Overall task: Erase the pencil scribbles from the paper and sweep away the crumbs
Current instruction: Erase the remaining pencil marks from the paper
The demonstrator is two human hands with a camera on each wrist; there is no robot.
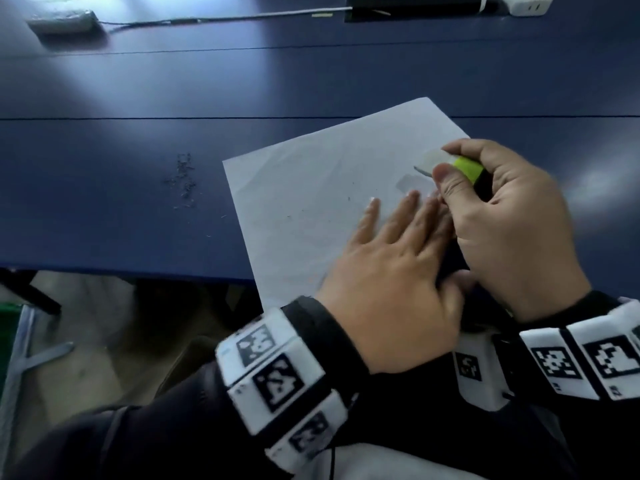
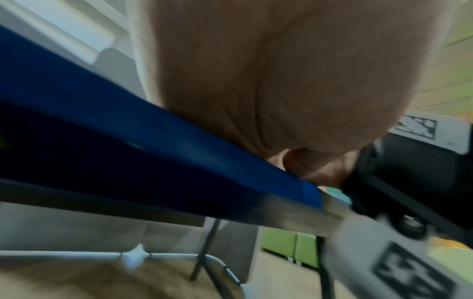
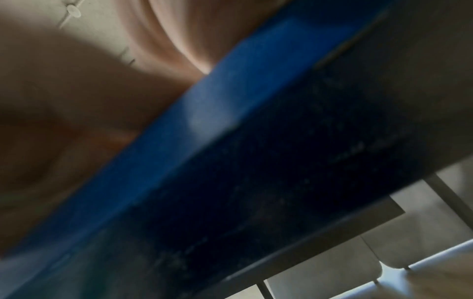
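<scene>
The right hand (image 1: 512, 216) pinches the eraser (image 1: 453, 164), tip down on the paper (image 1: 311, 188) just beyond the flat, pressing left hand (image 1: 391, 271); crumbs (image 1: 185, 181) lie far left on the desk (image 1: 104, 168)

Both arms wear black sleeves (image 1: 145, 431) reaching to the wrists. Around each wrist, at the lower middle and lower right of the head view, sits a band of white blocks (image 1: 277, 382) printed with black square-patterned markers (image 1: 557, 362); a thin black cable (image 1: 333, 460) hangs below the left band
</scene>
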